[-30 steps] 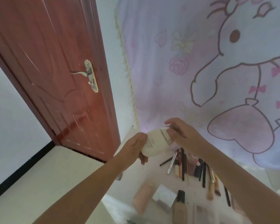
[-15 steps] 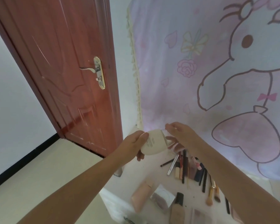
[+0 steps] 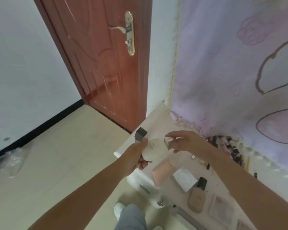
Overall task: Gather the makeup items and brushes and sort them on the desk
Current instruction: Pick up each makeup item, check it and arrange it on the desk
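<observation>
- Gripping white compact point(image 3: 154, 151), frame center, above desk point(image 3: 158, 117): left hand point(image 3: 136, 157) curled round it.
- Right hand point(image 3: 181, 142) pinches small clear piece point(image 3: 168, 140) at compact's edge.
- Compact's print blurred, unreadable.

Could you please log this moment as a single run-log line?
left hand: holds white compact | right hand: pinches small clear piece | desk: pink tube, foundation bottle lying flat

Left hand point(image 3: 136, 156) gripping — right hand point(image 3: 183, 143) pinching, arms outstretched.
</observation>
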### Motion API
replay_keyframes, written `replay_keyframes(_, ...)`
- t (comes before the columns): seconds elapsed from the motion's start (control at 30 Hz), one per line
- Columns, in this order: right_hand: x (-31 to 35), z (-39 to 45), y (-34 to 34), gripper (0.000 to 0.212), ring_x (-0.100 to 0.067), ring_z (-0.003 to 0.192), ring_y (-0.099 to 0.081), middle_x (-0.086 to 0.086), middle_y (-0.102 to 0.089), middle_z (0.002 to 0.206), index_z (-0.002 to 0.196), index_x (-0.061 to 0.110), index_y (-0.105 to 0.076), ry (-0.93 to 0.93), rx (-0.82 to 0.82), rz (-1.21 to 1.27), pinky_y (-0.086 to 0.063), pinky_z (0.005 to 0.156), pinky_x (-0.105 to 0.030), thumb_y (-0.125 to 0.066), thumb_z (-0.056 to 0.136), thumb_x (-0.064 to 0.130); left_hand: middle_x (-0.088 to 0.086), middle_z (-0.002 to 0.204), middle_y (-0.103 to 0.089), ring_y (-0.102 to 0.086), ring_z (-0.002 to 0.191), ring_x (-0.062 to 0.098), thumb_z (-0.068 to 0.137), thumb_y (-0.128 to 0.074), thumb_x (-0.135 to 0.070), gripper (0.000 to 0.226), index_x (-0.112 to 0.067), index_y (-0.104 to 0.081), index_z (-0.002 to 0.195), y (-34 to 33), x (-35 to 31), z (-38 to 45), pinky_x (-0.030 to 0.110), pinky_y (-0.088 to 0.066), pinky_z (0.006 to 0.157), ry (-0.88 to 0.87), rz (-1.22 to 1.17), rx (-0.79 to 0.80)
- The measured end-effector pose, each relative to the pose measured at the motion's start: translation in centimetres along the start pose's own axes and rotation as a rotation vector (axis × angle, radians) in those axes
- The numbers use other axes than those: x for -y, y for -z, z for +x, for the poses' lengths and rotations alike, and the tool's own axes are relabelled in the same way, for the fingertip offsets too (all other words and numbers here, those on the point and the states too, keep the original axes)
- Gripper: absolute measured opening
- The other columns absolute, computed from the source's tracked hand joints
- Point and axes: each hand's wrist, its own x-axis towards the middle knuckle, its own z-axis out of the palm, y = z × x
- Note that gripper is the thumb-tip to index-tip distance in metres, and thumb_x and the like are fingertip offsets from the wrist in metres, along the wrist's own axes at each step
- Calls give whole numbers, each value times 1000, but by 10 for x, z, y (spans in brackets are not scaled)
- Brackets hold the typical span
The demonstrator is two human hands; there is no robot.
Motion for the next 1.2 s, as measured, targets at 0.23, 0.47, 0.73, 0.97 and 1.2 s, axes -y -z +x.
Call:
replay_keyframes(0.23,-44,22,-28,37,-5,68,-64,3,-66,90,65,14,-72,-204,5,226,-52,68,-15,-52,82,-12,4,56,-51,-41,37,8,100,-30,-36,37,-11,-52,85,14,53,11,14,-33,37,246,-161,-68)
replay_keyframes(0.47,-83,56,-44,19,-13,81,-57,-3,-62,98,87,10,-68,-289,-57,-197,-42,64,-11,-57,81,-4,1,79,-56,-58,51,11,97,-41,-26,20,-10,-49,107,21,90,46,31,-51,75,248,46,-169)
replay_keyframes(0.73,-107,94,-52,20,-18,94,-53,-5,-57,99,99,-1,-66,-323,-75,-283,-40,81,-24,-55,84,-7,17,96,-58,-62,102,39,85,-57,-24,37,-2,-51,115,22,99,76,47,-48,95,272,228,-312)
replay_keyframes(0.97,-94,98,-44,22,-23,99,-56,-9,-63,100,99,-1,-66,-180,-55,-532,-44,82,-17,-48,87,-3,2,72,-61,-58,55,19,88,-59,-22,23,-14,-41,101,19,95,86,36,-54,82,233,179,-480)
replay_keyframes(1.2,-111,68,-21,37,-24,113,-51,-9,-57,123,125,8,-49,-437,-77,-793,-38,92,-27,-46,91,23,-4,80,-52,-52,79,17,82,-64,-36,37,-14,-40,101,-2,125,51,24,-39,68,154,724,-319)
